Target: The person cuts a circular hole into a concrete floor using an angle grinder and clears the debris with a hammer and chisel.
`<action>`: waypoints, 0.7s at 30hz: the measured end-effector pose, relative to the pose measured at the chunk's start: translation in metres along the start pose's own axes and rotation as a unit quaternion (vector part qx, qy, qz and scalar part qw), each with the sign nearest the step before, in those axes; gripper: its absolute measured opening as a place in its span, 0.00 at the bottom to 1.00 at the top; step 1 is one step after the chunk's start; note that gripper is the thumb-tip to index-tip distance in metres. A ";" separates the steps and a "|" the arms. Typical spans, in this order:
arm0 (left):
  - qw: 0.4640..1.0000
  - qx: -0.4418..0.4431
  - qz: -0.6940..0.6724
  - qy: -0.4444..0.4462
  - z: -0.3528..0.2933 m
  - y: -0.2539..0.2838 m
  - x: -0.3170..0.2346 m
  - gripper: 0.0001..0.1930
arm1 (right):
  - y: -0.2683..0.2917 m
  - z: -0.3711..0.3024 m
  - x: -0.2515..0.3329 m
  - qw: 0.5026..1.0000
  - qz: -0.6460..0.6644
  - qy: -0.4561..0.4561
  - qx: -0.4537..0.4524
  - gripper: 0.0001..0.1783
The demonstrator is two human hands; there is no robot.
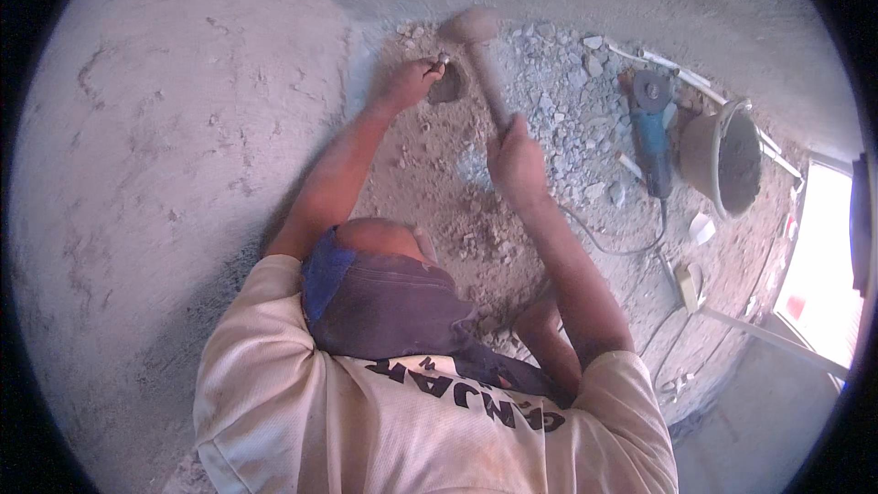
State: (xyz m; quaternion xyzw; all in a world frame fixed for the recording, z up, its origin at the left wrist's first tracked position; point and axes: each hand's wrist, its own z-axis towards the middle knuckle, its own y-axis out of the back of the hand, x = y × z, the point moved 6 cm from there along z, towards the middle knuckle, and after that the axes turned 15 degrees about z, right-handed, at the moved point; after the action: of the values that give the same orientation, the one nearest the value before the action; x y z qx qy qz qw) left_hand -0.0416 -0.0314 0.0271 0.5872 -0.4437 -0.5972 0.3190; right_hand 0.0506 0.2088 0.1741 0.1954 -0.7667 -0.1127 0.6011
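- Left hand [410, 87] clamps metal rod [444, 58] by pit [445, 90]
- Right hand [521, 165] clamps blurred hammer [488, 82]
- Grey rubble [553, 96] litters dirt floor [412, 151]
- Plastered walls [174, 146] meet in a corner

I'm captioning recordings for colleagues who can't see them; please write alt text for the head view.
A co-worker bends over a hole in a rubble-strewn floor, right hand gripping a motion-blurred hammer, left hand holding what looks like a chisel. To the right are a blue angle grinder and a bucket.
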 end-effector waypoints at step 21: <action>0.997 0.048 0.055 0.024 0.023 -0.013 -0.005 0.21 | 0.010 -0.006 -0.015 0.997 -0.050 0.013 0.050 0.18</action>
State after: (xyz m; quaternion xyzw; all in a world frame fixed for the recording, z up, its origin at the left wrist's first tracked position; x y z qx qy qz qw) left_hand -0.0621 -0.0178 0.0156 0.5911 -0.4957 -0.5422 0.3331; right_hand 0.0576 0.2252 0.1665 0.2650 -0.7525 -0.1016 0.5943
